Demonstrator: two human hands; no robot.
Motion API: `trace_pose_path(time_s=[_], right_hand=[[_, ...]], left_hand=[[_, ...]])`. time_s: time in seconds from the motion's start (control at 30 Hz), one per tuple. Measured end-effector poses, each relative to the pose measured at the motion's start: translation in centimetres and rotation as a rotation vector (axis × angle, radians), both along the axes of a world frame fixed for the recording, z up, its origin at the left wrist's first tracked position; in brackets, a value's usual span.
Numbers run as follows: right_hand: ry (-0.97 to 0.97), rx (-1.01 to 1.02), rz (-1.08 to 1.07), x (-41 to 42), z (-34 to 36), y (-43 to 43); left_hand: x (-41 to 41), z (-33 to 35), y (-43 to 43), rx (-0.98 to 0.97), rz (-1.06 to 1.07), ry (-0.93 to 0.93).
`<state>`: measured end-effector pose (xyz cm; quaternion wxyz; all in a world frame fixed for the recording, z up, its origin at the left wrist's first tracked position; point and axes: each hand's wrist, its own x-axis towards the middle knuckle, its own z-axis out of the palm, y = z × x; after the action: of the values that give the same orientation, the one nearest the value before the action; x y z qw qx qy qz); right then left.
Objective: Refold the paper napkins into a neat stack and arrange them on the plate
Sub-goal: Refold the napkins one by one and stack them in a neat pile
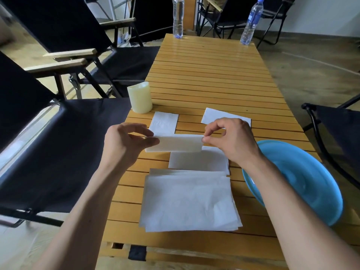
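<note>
Above slatted yellow wooden table, folded white paper napkin pinched endwise by left hand and right hand; risk of skewed crease under uneven pull.

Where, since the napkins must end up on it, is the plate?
In the head view, the blue plate sits at the near right edge of the table, just right of the unfolded napkin pile.
</note>
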<state>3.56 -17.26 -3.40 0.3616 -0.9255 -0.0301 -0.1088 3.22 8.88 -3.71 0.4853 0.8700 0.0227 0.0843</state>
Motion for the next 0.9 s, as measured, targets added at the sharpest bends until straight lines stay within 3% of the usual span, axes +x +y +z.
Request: trace_pose_path(time_s=[0.23, 0.4, 0.67, 0.73, 0.83, 0.9], right_hand=[[0.023, 0.153, -0.010, -0.5, 1.5, -0.2], [-0.006, 0.215, 0.020, -0.5, 2.0, 0.0], [0.085, 0.416, 0.043, -0.5, 2.3, 0.0], [0.169, 0.561, 0.036, -0.6, 2.4, -0.1], [0.303, 0.733, 0.065, -0.9, 2.7, -0.2], [0.334, 0.781, 0.100, -1.1, 2.9, -0.2]], left_hand=[[-0.5, 0.8, 0.5, -0.271, -0.010, 0.037], [-0.6, 1.5, 0.4, -0.063, -0.051, -0.076], [-0.5, 1.9, 0.1, -0.033, -0.102, -0.128], [-0.5, 1.9, 0.3, -0.152, -0.099, -0.036], [-0.7, 2.1, 0.3, -0.541, -0.121, 0.220], [-0.8, 2.1, 0.1, -0.690, -0.148, 0.311]])
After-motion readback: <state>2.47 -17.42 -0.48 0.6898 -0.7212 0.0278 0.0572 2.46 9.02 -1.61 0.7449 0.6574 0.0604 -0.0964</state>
